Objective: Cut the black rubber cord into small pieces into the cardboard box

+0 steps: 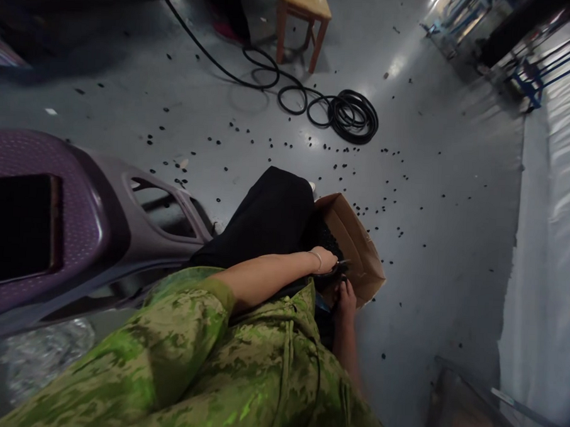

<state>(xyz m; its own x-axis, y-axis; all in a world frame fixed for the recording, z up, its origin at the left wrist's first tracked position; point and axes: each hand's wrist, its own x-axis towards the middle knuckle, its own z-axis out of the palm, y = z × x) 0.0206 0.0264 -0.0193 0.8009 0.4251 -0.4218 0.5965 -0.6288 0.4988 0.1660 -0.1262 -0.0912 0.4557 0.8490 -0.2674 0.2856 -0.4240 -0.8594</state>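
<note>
While your left hand (324,259) sits curled at the mouth of the box (359,254), it seems to pinch a thin dark part (340,264), though the grip is hard to read. Your right hand (345,299) rests just below, fingers bent toward the same part; whether it grips, you cannot tell. The box leans against your black-clad knee (270,219), full of small black pieces. Keep both hands low over the opening so nothing joins the pieces scattered on the floor (431,201).

Green camouflage sweatshirt (203,361), black trousers (266,219). Brown cardboard box (359,248), purple dotted plastic chair (46,165). Grey floor (431,213) with black specks
</note>
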